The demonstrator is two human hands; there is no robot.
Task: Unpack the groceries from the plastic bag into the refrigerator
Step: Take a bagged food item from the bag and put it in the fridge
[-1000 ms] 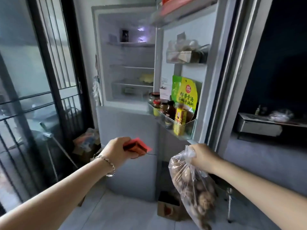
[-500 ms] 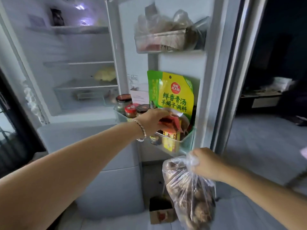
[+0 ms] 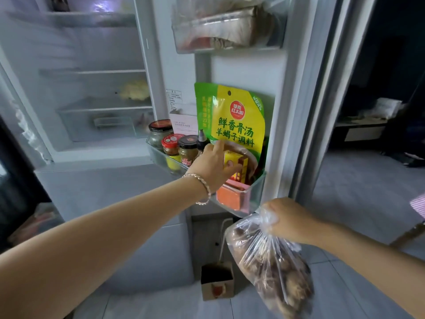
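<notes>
My left hand (image 3: 211, 166) reaches into the lower door bin (image 3: 255, 192) of the open refrigerator; its thumb and fingers pinch the yellow box (image 3: 238, 161) standing there. An orange-red packet (image 3: 228, 196) shows through the bin's clear wall, just below that hand. Lower right, my right hand (image 3: 289, 219) grips the gathered neck of a clear plastic bag (image 3: 271, 268) holding brown lumpy items, which hangs in front of the door's bottom edge.
A green and yellow pouch (image 3: 236, 120) stands behind the box, with jars (image 3: 170, 143) to its left in the same bin. The upper door bin (image 3: 230, 31) holds wrapped packs. Glass shelves (image 3: 92, 72) lie inside, and a small cardboard box (image 3: 217, 284) sits on the floor.
I stepped closer to the fridge. My left hand carried the red packet up to the door bin; the packet now lies in the bin and the hand is on the yellow box. The bag stayed hanging.
</notes>
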